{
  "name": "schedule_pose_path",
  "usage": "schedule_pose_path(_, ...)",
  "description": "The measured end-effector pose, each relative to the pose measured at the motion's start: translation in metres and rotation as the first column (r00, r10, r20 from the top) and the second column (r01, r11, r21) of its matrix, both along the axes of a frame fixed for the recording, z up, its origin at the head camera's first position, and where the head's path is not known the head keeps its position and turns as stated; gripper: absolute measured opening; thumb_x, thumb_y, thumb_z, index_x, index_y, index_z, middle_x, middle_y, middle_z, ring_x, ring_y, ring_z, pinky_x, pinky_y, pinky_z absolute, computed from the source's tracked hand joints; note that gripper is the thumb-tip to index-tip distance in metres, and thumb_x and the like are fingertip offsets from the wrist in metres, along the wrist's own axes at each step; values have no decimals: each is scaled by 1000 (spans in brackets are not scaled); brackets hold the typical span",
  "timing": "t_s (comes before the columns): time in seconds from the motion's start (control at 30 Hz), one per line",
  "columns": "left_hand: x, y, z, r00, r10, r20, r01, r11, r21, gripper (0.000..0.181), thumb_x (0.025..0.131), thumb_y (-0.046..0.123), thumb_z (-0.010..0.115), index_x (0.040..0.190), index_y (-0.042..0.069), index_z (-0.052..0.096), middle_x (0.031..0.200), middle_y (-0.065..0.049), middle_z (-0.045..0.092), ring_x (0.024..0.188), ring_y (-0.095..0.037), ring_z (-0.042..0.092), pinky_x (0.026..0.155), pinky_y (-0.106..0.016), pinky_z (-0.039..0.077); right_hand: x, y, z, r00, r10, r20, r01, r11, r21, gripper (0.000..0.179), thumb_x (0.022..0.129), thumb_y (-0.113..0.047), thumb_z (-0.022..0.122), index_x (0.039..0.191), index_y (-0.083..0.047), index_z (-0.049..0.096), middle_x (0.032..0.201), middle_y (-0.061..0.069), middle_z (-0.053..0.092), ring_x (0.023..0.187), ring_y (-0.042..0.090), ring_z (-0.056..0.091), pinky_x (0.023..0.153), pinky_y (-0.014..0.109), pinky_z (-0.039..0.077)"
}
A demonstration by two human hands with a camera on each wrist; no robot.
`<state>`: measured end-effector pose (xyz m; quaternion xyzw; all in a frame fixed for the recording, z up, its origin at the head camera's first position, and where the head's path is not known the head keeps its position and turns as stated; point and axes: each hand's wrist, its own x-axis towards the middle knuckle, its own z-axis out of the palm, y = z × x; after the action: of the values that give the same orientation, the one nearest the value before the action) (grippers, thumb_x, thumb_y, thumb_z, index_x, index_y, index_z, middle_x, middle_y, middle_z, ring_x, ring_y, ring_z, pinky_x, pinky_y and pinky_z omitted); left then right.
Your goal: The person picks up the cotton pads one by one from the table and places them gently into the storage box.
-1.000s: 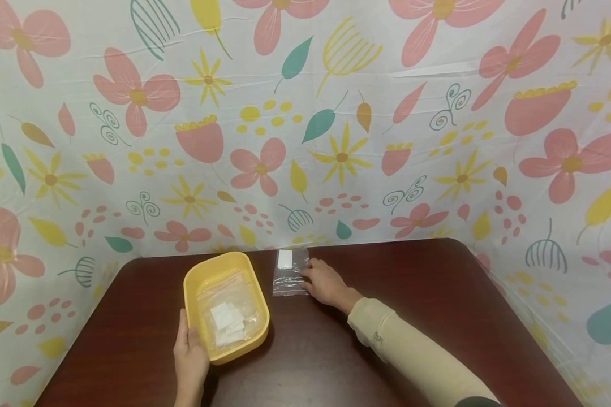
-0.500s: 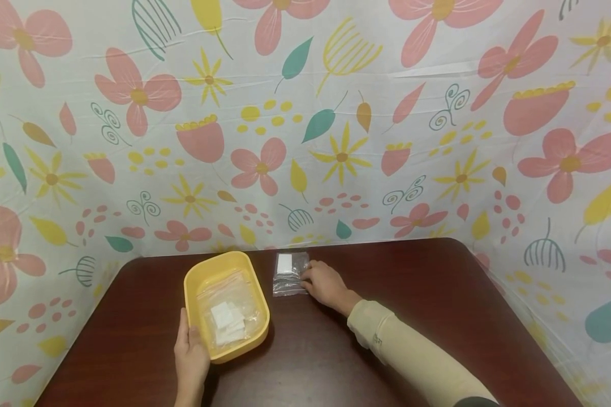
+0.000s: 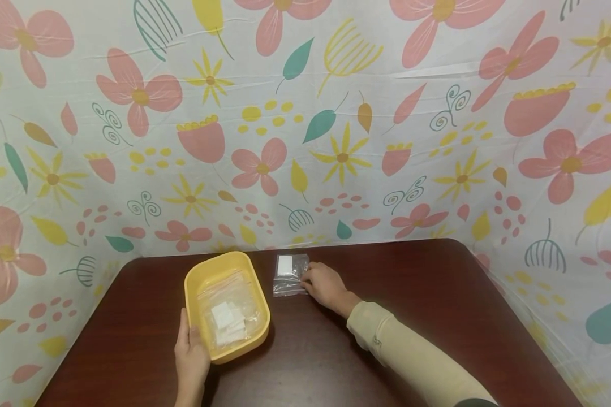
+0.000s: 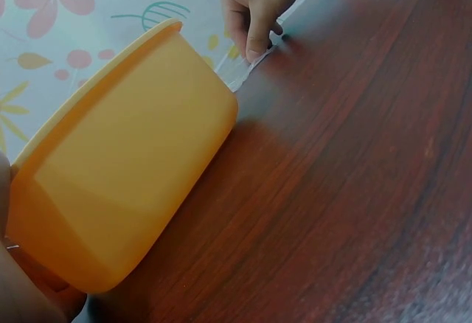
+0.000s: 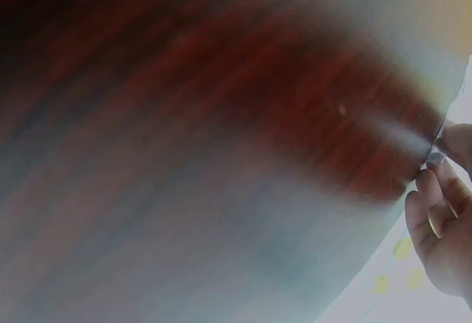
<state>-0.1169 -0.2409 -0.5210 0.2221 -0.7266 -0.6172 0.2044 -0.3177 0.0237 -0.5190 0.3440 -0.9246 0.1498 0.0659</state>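
Note:
At the left, my left hand (image 3: pixel 192 359) grips a yellow plastic tub (image 3: pixel 192 277) by its near left side, the thumb along the outer wall. Inside the tub lies a clear zip bag (image 3: pixel 234 288) with several white pieces (image 3: pixel 228 319) showing. To the tub's right, near the back edge of the table, a small clear zip bag (image 3: pixel 287 285) lies with a white rectangle (image 3: pixel 285 264) on it. My right hand (image 3: pixel 328 287) pinches its right edge between thumb and fingers. In the right wrist view, the right hand (image 5: pixel 446 216) appears at the right border, fingertips together at the bag's edge.
A dark red-brown wooden table (image 3: pixel 412 316) with rounded far corners lies under everything. A white cloth (image 3: pixel 343 102) printed with flowers and leaves hangs behind it and along both sides.
The small bag's far edge has come slightly down and toward me from the cloth, and the white rectangle with it. Both hands and the tub hold nearly still.

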Motion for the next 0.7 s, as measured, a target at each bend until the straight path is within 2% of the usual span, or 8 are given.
schedule_pose_path(0.27, 0, 1, 2, 1000, 4, 17, -4, 1000, -6, 54, 112, 23, 27, 163, 26, 11, 166, -6, 14, 148, -33, 16, 120, -51, 15, 0, 0, 0, 1000, 3, -5, -3, 1000, -2, 10, 94, -23, 73, 90, -19, 81, 94, 0, 64, 87, 18, 59, 80, 35, 54)
schedule_pose_path(0.7, 0, 1, 2, 1000, -1, 20, 1, 1000, 5, 54, 112, 22, 27, 163, 26, 10, 166, -8, 13, 148, -33, 14, 120, -51, 14, 0, 2, 0, 998, -14, 56, 18, 997, -69, 9, 95, -22, 72, 92, -19, 80, 94, -5, 65, 87, 14, 59, 81, 34, 54)
